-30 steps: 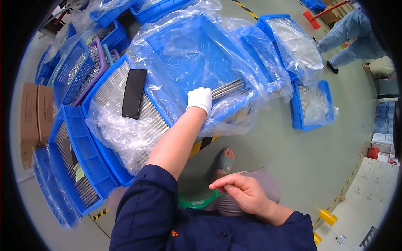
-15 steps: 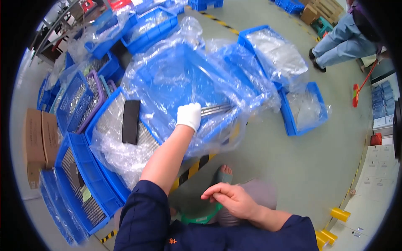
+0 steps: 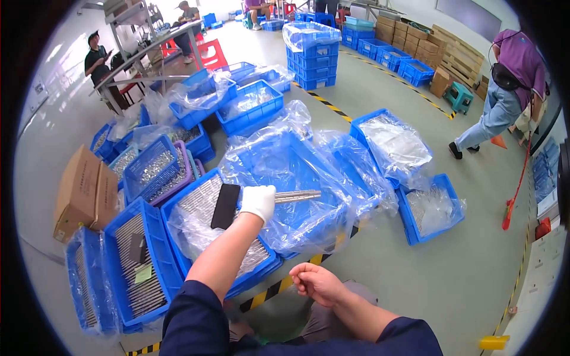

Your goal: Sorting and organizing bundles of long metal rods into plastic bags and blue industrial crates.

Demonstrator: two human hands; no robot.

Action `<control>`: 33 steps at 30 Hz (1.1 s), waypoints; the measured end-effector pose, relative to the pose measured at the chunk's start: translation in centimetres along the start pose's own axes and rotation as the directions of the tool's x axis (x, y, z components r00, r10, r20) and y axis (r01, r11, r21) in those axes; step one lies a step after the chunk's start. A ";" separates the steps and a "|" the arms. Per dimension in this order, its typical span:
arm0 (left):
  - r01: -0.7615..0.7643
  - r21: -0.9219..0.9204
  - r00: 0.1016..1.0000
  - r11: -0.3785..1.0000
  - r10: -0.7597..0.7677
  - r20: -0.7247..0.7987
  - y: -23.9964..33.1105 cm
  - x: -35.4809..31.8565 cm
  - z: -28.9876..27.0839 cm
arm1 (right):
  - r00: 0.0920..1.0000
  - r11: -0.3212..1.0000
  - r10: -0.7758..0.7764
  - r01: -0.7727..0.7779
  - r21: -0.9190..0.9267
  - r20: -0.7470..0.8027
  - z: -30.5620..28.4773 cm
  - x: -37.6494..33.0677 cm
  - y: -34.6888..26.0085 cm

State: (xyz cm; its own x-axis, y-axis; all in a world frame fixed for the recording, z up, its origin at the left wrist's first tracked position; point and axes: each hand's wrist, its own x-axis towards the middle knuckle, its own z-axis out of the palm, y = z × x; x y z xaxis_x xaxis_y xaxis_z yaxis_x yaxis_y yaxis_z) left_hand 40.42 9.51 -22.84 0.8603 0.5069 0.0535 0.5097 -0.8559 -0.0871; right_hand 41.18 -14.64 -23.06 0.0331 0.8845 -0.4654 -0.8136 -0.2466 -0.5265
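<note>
My left hand [image 3: 259,203], in a white glove, is closed around a few slim metal rods [image 3: 298,196]. The rods stick out to the right, over a large blue crate [image 3: 284,155] lined with clear plastic film. Beside the glove, a black smartphone [image 3: 225,206] lies on a blue crate of many metal rods [image 3: 200,199], partly covered by plastic film. My bare right hand [image 3: 320,283] hovers above my knee, its fingers curled in and nothing visible in them.
More blue crates of rods [image 3: 140,261] stand at the left beside cardboard boxes [image 3: 83,193]. Film-covered crates [image 3: 395,145] stand to the right. Behind rises a stack of blue crates [image 3: 312,59]. A person [image 3: 513,77] walks at the far right near a red-handled tool [image 3: 518,193].
The view has tilted up, showing more of the room. My left hand has drawn back toward the phone, lifting the rods. My right hand's fingers have curled in further. The person at right has stepped.
</note>
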 end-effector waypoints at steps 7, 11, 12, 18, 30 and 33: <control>0.185 -0.435 0.983 0.881 -0.167 0.080 -3.2 -9.1 -5.7 | 0.977 0.934 -0.213 0.210 -0.290 0.022 1.2 2.1 0.9; 0.137 -0.710 0.973 0.690 0.042 0.228 -2.2 -16.1 -8.6 | 0.953 0.907 -0.295 0.301 -0.294 0.067 2.9 2.4 0.5; 0.200 -0.850 0.945 0.487 0.133 0.298 -1.6 -17.6 -8.7 | 0.946 0.906 -0.299 0.323 -0.274 0.129 3.2 2.3 0.4; 0.655 -0.697 0.724 -0.291 0.508 0.468 -0.7 -24.7 -8.4 | 0.854 0.931 -0.266 0.349 -0.112 0.447 7.7 2.0 1.3; -0.008 -0.057 0.910 -0.998 -0.031 0.413 -2.8 -23.9 -4.6 | 0.877 0.880 -0.475 0.474 0.025 0.071 11.7 7.6 0.6; -0.059 -0.096 0.912 -0.994 -0.093 0.399 -2.9 -23.3 -2.0 | 0.878 0.878 -0.479 0.479 -0.024 -0.006 12.0 8.4 2.8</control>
State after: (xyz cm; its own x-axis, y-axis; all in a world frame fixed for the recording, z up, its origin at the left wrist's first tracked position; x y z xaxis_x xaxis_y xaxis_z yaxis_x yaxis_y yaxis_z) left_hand 18.89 0.00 -21.83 0.7379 0.5829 -0.3403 -0.5576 0.8105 0.1792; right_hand 32.21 -3.17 -19.92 0.4222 0.8922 -0.1605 -0.6840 0.1974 -0.7023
